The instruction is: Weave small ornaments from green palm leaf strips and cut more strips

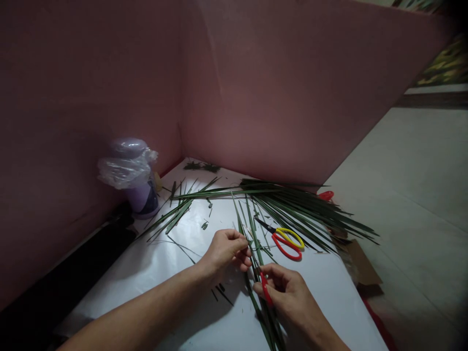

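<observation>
My left hand (pixel 227 249) is closed in a pinch at the edge of some long green leaf strips (pixel 268 321), with a thin strip at its fingertips. My right hand (pixel 287 287) grips a small red-handled tool (pixel 266 288) over the same strips; its working end is too small to make out. Beyond my right hand lie scissors (pixel 272 230) with black blades, one yellow loop and one red loop. The strips run from the table's near edge up between my hands.
A large bundle of long leaves (pixel 292 202) lies at the back right of the white table (pixel 175 292). More cut strips (pixel 181 214) are at the left. A purple container (pixel 142 195) under clear plastic stands by the pink wall (pixel 256 97). A cardboard piece (pixel 361 261) sits beyond the right edge.
</observation>
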The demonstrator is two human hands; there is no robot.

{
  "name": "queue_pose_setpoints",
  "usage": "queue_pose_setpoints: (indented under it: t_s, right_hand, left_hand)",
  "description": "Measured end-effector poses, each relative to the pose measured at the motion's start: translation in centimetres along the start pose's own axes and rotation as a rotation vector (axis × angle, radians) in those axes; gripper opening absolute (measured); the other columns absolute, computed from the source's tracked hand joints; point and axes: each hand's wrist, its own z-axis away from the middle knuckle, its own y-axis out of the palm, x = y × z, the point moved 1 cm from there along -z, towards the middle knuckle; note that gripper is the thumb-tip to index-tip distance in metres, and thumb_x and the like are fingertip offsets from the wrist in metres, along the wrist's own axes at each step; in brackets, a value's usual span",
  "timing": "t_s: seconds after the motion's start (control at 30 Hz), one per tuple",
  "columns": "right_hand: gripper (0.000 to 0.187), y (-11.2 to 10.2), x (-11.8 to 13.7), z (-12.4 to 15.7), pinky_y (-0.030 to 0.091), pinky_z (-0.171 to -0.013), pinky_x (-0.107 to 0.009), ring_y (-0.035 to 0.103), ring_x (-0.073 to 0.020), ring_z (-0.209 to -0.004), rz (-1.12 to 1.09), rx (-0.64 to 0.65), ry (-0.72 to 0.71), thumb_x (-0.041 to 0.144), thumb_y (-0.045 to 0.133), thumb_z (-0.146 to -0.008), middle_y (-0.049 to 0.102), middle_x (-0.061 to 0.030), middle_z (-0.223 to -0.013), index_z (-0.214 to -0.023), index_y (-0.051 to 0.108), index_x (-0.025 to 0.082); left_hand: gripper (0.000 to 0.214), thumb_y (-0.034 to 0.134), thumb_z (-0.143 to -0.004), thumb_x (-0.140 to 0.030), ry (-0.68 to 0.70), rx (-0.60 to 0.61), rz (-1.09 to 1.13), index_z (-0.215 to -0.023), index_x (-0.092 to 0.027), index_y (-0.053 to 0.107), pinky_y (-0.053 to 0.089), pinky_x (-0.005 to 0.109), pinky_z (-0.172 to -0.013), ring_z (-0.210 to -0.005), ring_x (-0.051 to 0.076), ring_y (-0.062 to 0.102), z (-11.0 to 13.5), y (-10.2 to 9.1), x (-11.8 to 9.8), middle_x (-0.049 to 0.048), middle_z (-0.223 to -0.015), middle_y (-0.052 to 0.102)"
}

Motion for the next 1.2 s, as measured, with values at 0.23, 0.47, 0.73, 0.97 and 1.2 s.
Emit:
queue_pose_setpoints:
  t_s: [0.23,0.47,0.73,0.97,1.2]
  right_hand:
    - [0.015,0.0,0.7,0.2,0.025,-0.040,-0.018,0.029,-0.0054,-0.043,-0.127,0.021,0.065,0.023,0.066,-0.061,0.034,0.0089,-0.045,-0.072,0.062,0.014]
    - [0.019,-0.2,1.3,0.6,0.030,-0.041,-0.019,0.031,-0.0057,-0.042,-0.204,0.053,0.084,0.028,0.067,-0.061,0.036,0.0082,-0.045,-0.072,0.061,0.014]
    - [0.021,0.0,0.9,0.7,0.033,-0.042,-0.020,0.030,-0.0065,-0.044,-0.083,0.021,0.090,0.029,0.067,-0.063,0.034,0.0082,-0.046,-0.077,0.063,0.013]
    - [0.021,0.2,0.9,0.7,0.030,-0.039,-0.020,0.029,-0.0063,-0.043,-0.117,0.009,0.087,0.027,0.067,-0.061,0.034,0.0083,-0.045,-0.076,0.064,0.013]
    - [0.030,0.3,0.0,0.5,0.027,-0.037,-0.019,0.029,-0.0055,-0.040,-0.248,0.020,0.074,0.036,0.069,-0.056,0.034,0.0082,-0.044,-0.074,0.062,0.013]
  left_hand:
    - [0.011,0.059,-0.067,-0.017,0.003,0.036,0.053,-0.072,-0.013,0.050,0.041,0.019,-0.037,-0.047,0.010,0.053,-0.2,-0.2,0.2,0.0038,-0.061,0.058]
    - [0.012,0.060,-0.066,-0.018,0.007,0.024,0.082,-0.071,-0.013,0.049,0.038,0.017,-0.035,-0.044,0.008,0.050,-0.1,-0.1,0.0,0.0026,-0.059,0.057]
    - [0.012,0.058,-0.065,-0.015,0.027,0.003,0.055,-0.069,-0.014,0.046,0.041,0.019,-0.038,-0.044,0.011,0.055,-0.6,-0.3,0.5,0.0036,-0.057,0.058]
    - [0.007,0.052,-0.070,-0.018,0.019,0.015,0.043,-0.068,-0.013,0.047,0.040,0.019,-0.038,-0.042,0.009,0.052,-0.1,-0.1,0.0,0.0034,-0.058,0.057]
    - [0.015,0.056,-0.071,-0.026,0.040,0.020,0.067,-0.067,-0.015,0.046,0.029,0.015,-0.032,-0.036,0.004,0.041,-0.1,-0.1,-0.4,-0.0008,-0.055,0.054]
